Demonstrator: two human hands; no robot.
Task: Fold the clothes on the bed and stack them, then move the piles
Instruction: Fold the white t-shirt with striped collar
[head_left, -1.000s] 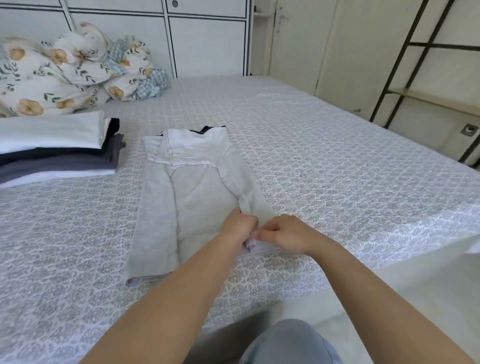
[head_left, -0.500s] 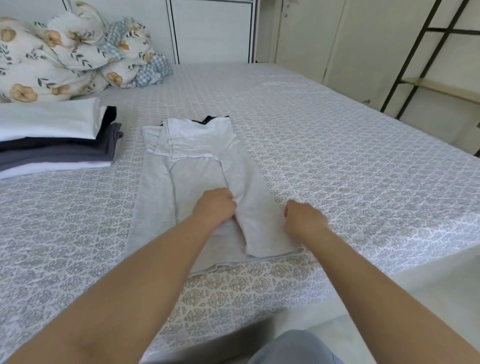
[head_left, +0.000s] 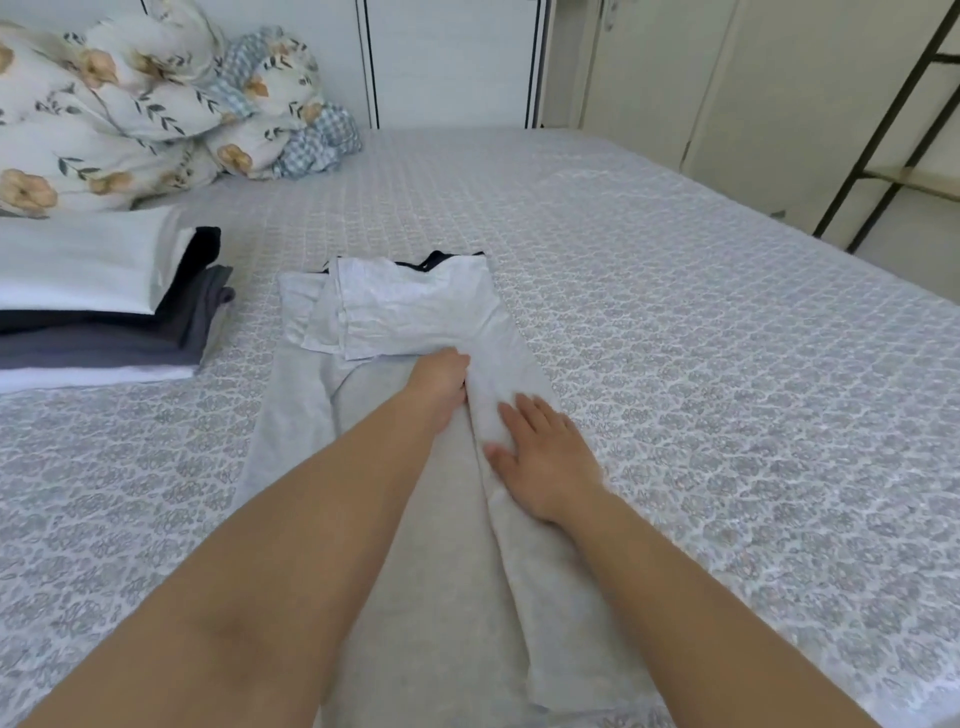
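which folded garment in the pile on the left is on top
The white folded garment; the black folded garment and dark grey folded garment lie beneath it.

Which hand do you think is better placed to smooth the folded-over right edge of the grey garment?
Probably the right hand: it lies flat on that fold of the grey garment, while the left hand sits beside it.

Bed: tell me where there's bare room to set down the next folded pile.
Bare bedspread runs from the grey garment to the bed's right edge, and behind it to the headboard. Crowded: the folded stack and floral duvet at left; both hands on the garment.
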